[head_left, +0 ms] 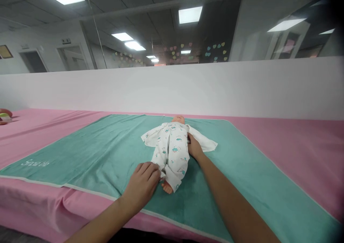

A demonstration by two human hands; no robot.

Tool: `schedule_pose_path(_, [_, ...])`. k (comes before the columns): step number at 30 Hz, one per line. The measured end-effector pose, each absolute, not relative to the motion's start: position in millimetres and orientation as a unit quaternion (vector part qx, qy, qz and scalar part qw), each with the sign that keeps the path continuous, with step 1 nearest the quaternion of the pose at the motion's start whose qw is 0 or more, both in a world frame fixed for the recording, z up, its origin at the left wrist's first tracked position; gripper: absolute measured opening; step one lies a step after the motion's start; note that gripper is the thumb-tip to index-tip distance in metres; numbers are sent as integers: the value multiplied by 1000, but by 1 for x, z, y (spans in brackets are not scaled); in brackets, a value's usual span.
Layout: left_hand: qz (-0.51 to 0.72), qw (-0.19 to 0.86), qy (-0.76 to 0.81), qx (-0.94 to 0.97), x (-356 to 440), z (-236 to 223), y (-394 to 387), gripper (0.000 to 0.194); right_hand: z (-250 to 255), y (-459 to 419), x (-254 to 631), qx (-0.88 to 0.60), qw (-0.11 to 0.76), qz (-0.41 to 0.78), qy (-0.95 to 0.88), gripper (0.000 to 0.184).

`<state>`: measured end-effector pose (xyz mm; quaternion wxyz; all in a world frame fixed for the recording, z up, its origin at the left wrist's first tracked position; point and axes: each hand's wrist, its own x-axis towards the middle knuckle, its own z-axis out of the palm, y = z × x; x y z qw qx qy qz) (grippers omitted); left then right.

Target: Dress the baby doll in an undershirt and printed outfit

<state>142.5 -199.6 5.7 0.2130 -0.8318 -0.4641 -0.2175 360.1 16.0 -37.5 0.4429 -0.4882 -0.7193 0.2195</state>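
A baby doll [178,119] lies on its back, its head away from me and one bare foot [167,187] towards me. It wears a white printed top with wide-spread sleeves [205,141] and matching trousers [176,153]. My left hand [143,182] is closed on the trouser cuff at the left leg, covering the foot there. At the doll's right side, my right hand [194,148] grips the clothes near the waist; some of its fingers are hidden behind the cloth.
Under the doll, a green towel [94,157] with a white edge covers part of a pink sheet [282,139]. A low white wall [172,89] with glass above runs behind. Part of another doll [5,115] shows at the far left. The front edge of the bed is close to me.
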Motion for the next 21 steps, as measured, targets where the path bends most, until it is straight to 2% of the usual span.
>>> schedule_pose_path(8, [-205,213,-462,-836,119,15,-230,9,-41,19,361,-489,439,237,-716,53])
schedule_pose_path(16, [-261,361,-475,-758,86,32,-247,30,-39,17,361,-489,445,242,-710,52])
schedule_pose_path(21, [-272,323,-478,-770,90,26,-256,32,-39,15,362,-486,442,243,-714,52])
